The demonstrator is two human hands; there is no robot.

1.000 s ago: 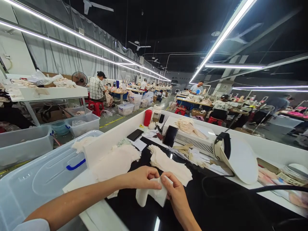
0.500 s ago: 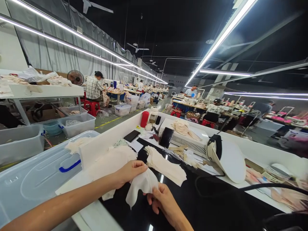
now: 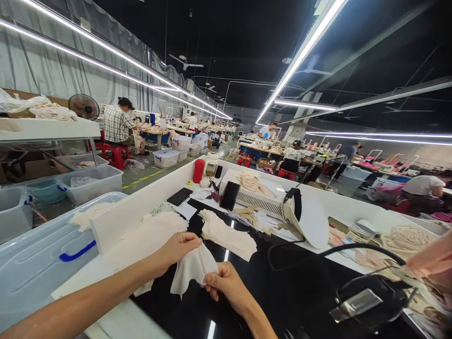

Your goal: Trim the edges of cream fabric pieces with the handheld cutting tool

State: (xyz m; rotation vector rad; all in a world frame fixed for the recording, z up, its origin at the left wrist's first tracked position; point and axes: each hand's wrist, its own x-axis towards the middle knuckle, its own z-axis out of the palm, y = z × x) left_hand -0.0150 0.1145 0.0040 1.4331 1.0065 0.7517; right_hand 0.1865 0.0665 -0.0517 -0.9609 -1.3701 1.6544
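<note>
A small white fabric piece (image 3: pixel 192 268) hangs between my two hands above the glossy black work surface (image 3: pixel 275 301). My left hand (image 3: pixel 178 249) pinches its upper edge between thumb and fingers. At the lower right edge of the same piece, my right hand (image 3: pixel 224 282) is closed on the fabric. Behind the hands lies a stack of cream fabric pieces (image 3: pixel 229 234) on the black surface. A larger pile of cream fabric (image 3: pixel 148 238) spreads to the left, partly hidden behind my left forearm.
Phones (image 3: pixel 230 195), a red container (image 3: pixel 198 170) and a white box (image 3: pixel 261 193) line the far side. A white visor (image 3: pixel 312 219) stands right of them. A dark metal device (image 3: pixel 370 299) with a cable is at lower right. A lidded bin (image 3: pixel 38 263) sits left. Other people work beyond.
The view has turned to the right, so the scene sits further left and the dark device shows more. My right hand's fingers have closed more on the fabric's edge.
</note>
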